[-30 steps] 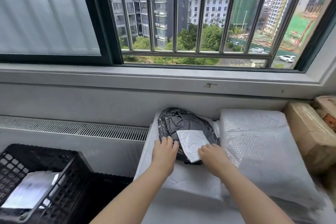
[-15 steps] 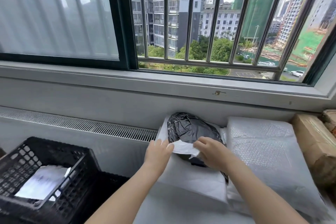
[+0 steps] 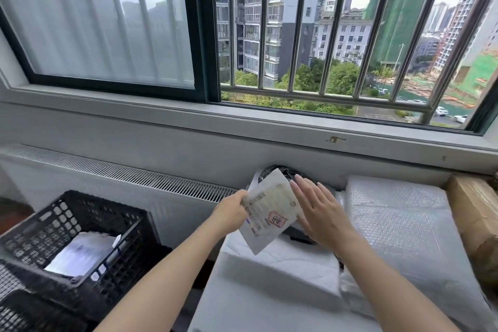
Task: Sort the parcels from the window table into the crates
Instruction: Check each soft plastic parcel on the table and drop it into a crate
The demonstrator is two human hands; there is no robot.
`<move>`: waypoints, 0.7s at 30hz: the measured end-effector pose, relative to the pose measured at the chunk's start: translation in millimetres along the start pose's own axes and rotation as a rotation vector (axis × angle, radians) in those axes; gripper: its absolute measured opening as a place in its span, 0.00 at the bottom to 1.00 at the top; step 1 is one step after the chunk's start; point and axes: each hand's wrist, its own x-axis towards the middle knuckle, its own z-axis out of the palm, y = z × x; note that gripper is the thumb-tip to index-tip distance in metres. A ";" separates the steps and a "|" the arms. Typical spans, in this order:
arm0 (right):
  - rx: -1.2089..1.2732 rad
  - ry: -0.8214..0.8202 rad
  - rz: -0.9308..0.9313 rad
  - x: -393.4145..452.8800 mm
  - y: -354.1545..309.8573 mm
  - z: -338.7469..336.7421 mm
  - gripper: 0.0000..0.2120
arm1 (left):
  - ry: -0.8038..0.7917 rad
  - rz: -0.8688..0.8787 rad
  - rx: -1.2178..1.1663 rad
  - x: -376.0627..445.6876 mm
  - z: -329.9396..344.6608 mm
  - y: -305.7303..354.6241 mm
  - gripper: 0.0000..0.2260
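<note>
Just above the near-left edge of the tabletop (image 3: 269, 291), the white flat parcel (image 3: 269, 213) is off the pile and tilted, its printed label and red stamp turned up toward you. Your left hand (image 3: 233, 213) pinches it by its left edge, fingers curled round the border. Your right hand (image 3: 320, 213) is released, fingers straight and spread, hovering just beside the parcel's right edge at its 3 o'clock; whether the palm touches it I cannot tell.

You are at the pick-and-read step, I judge: one parcel lifted, label facing you, not yet carried off. The next move calls for a swing toward 8 o'clock, to the black crate (image 3: 80, 237), which already holds a white parcel (image 3: 83, 253). Keep the pinch firm, since a thin, floppy mailer held by one edge could droop or slip on the way.

A second ago both hands lay flat on the black bag parcel (image 3: 280, 171) with the white mailer lying on top of it. Half a second ago your fingers were closing on the mailer. Now it is raised and turned over, and the right hand has let go.

At 12 o'clock of the mailer the black bag parcel stays on the tabletop; a bubble-wrap parcel (image 3: 398, 224) lies at 3 o'clock, and a brown carton (image 3: 474, 210) beyond it.
</note>
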 end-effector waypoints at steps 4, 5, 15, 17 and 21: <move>-0.114 -0.016 -0.135 -9.4 4.9 0.7 0.51 | -0.067 -0.056 -0.192 0.0 -5.0 -5.8 0.15; -0.131 0.002 -0.142 -11.2 5.9 1.8 0.50 | -0.101 -0.059 -0.206 -0.8 -6.3 -5.7 0.16; -0.176 0.079 -0.170 -6.7 0.1 0.3 0.26 | -0.246 -0.071 -0.136 -8.3 -6.9 -20.0 0.15; -0.163 0.032 -0.155 -4.1 -5.8 -0.8 0.31 | -0.222 -0.077 -0.120 -9.0 -4.6 -22.7 0.14; -0.081 -0.122 -0.190 3.3 -13.4 5.2 0.42 | -0.097 -0.141 -0.120 -9.0 -3.1 -29.6 0.08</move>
